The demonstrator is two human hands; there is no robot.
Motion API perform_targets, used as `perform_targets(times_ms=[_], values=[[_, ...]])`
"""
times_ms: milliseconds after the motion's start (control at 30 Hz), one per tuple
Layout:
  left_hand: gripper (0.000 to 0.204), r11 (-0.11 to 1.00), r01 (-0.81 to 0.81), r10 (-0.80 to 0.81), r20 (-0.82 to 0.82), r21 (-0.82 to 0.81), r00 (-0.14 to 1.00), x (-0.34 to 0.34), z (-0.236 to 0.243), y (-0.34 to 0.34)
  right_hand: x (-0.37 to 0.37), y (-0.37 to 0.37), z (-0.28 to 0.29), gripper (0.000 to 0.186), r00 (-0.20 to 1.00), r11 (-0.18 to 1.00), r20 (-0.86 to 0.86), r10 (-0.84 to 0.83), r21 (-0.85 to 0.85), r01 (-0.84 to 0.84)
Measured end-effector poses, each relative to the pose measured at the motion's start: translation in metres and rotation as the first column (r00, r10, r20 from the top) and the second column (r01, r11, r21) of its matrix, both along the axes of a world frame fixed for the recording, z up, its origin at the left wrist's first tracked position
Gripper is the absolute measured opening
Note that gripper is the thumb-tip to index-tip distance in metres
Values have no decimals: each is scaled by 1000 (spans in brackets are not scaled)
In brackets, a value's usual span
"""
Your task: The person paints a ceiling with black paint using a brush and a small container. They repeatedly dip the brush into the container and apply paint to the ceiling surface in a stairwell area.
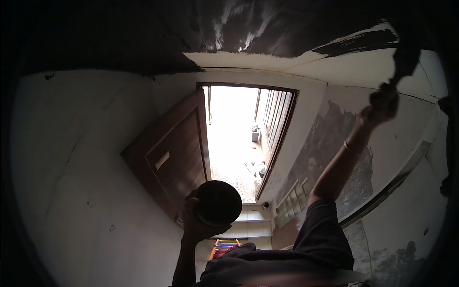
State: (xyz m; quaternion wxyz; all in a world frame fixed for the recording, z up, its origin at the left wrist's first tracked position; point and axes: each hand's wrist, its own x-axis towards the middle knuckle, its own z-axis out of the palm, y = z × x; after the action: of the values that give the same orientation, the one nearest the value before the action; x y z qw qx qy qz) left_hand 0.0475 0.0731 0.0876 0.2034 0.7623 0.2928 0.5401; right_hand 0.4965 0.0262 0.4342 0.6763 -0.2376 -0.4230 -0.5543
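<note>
Raised high at the right, my right hand [382, 106] is closed around the handle of a putty knife [406, 61], seen mostly in silhouette. Its dark flared blade is up by the ceiling, near a ragged dark smear [356, 43]; whether it touches the surface I cannot tell. Low in the middle, my left hand [193, 220] holds a dark round bowl [219, 203] from its left side and below. Shadow hides the bowl's contents. Dark, streaky coating [143, 38] covers much of the ceiling, while a pale strip [258, 61] shows along the wall edge.
A brown wooden door [177, 148] stands ajar beside a bright doorway [229, 134]. Pale steps [251, 227] lie below it, with an orange ladder [224, 244] beneath me. Grey patches [330, 138] mark the right wall, along which a dark slanting rail [397, 184] runs.
</note>
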Motion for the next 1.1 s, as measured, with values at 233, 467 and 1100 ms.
perform_targets(times_ms=[233,467,1100], values=[[113,999,34,-34,40,-12,999,1,1,-4,65,179,-53,36,409,438,-512,755,-69,-896],[114,999,-34,33,35,22,999,-8,9,-9,101,187,-118,31,330,436,-826,456,-116,-892],[116,992,44,-41,33,-115,999,-7,-11,-1,-17,-76,9,32,771,794,-245,588,-9,-608]])
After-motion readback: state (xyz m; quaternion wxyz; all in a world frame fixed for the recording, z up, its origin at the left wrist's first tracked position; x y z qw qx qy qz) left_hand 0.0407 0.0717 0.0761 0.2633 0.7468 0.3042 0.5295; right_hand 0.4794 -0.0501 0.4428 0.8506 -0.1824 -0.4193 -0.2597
